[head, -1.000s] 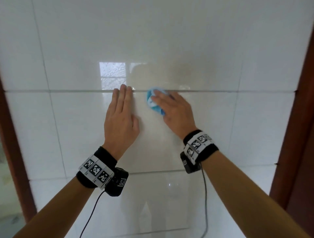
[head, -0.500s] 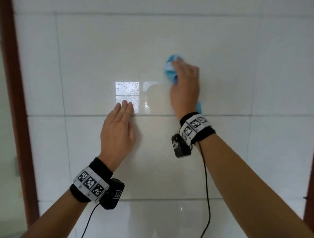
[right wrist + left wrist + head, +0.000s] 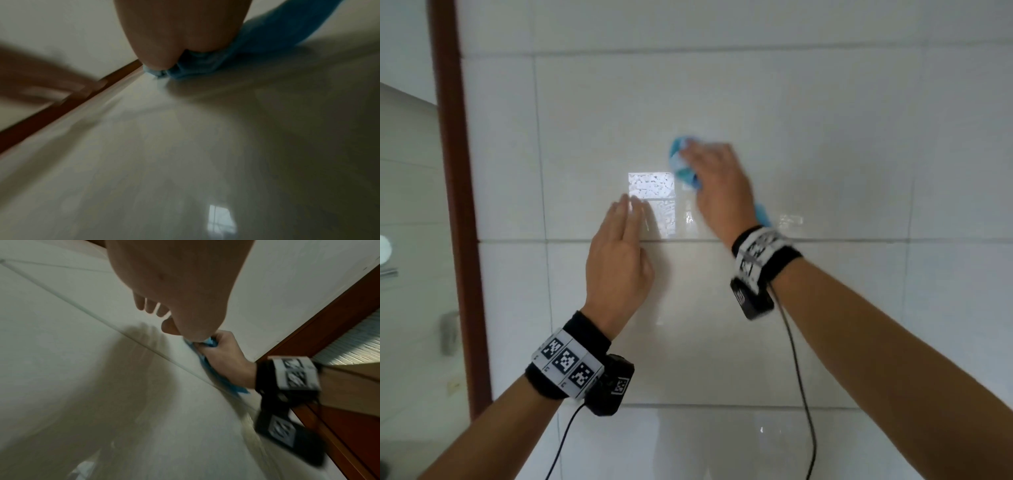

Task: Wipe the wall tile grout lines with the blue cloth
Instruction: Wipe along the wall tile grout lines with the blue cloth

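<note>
The blue cloth point(image 3: 678, 161) is bunched under my right hand point(image 3: 717, 185), which grips it and presses it against the white tile, above the horizontal grout line point(image 3: 842, 241). A cloth tail point(image 3: 762, 214) hangs by the wrist. The left wrist view shows my right hand point(image 3: 222, 356) clutching the cloth point(image 3: 207, 369) against the wall. In the right wrist view the cloth point(image 3: 226, 61) is squeezed under my palm point(image 3: 180, 32). My left hand point(image 3: 619, 246) lies flat on the wall with straight fingers, across the grout line, to the left of the cloth.
A brown door frame point(image 3: 452, 205) runs down the left edge of the tiled wall, beyond a vertical grout line point(image 3: 539, 154). Another horizontal grout line point(image 3: 722, 406) lies lower down. A bright window reflection point(image 3: 650, 186) sits between my hands. Cables hang from both wrist cameras.
My right hand carried the cloth up from the horizontal grout line, then back slightly down and left towards my left hand. My left hand slid up so its fingertips pass the line.
</note>
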Available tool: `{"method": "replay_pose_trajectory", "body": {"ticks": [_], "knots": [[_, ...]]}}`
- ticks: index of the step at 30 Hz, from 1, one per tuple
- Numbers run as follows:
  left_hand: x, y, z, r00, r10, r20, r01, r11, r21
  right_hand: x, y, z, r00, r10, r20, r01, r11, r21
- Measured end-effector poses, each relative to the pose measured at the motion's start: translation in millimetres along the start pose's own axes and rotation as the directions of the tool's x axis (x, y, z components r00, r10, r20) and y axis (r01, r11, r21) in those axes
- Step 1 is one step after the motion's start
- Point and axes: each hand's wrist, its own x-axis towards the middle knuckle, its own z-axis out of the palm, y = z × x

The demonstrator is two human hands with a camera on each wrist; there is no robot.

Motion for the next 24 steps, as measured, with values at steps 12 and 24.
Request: {"method": "replay_pose_trajectory", "body": {"ticks": [12, 24], "knots": [[-15.1, -44.3, 6.3, 0.981, -0.163, 0.108, 0.159, 0.986, 0.048, 44.5, -27.0, 21.0, 0.996, 0.087, -0.001, -0.087, 0.996, -0.022], [-46.4, -37.9, 2.6, 0.998, -0.031, 0.048, 0.038, 0.988, -0.147, -84.6, -14.9, 1.5, 0.912, -0.283, 0.297, 0.292, 0.956, 0.015]]}}
